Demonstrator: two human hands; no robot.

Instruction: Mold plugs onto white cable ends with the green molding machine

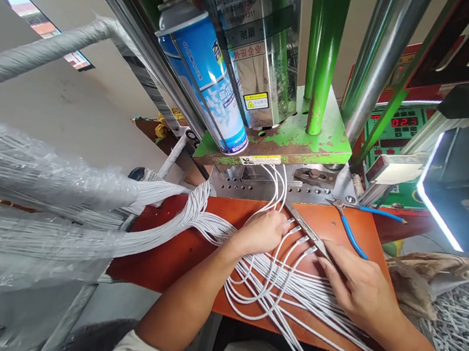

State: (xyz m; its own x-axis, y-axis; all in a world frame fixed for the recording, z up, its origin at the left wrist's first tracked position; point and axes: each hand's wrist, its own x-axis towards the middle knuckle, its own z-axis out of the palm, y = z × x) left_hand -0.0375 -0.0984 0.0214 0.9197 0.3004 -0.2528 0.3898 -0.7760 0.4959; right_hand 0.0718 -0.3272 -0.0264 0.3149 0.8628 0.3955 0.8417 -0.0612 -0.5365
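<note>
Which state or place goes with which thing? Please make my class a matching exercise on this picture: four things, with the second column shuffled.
Things
1. Can
2. Pliers
3. Metal bar
4. Display

States and places
A. Showing red digits
B. Held at one end by the right hand
C. At the front edge of the green plate
D. Lying open, with blue handles

Right pairs: 1-C, 2-D, 3-B, 4-A
</note>
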